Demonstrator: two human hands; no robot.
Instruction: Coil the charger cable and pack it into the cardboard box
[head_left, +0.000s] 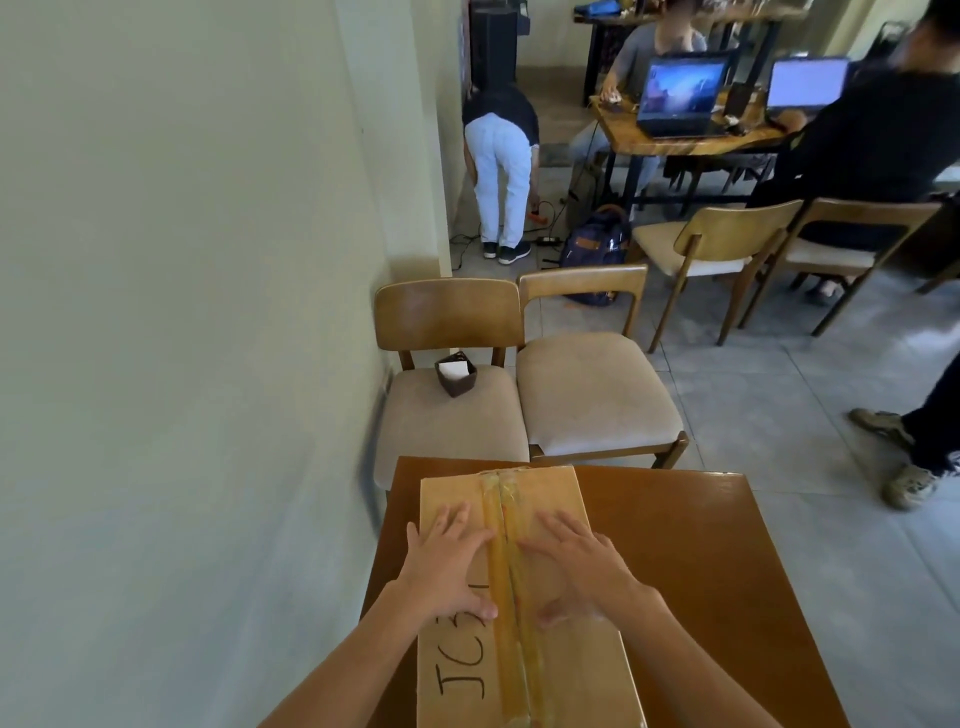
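A cardboard box (550, 499) lies on a brown wooden table (701, 571), its two top flaps closed along a taped middle seam. Black handwriting runs along its left flap. My left hand (449, 564) rests flat on the left flap with fingers spread. On the right flap lies my right hand (576, 566), palm down and fingers apart. Neither hand holds anything. No charger cable is visible; the inside of the box is hidden.
A pale wall (182, 312) runs along the left. Two cushioned wooden chairs (597, 395) stand beyond the table, one bearing a small dark napkin holder (455, 373). Farther back, people, tables with laptops (680, 93), more chairs and a backpack (595, 249). A person's shoe (909, 486) is at right.
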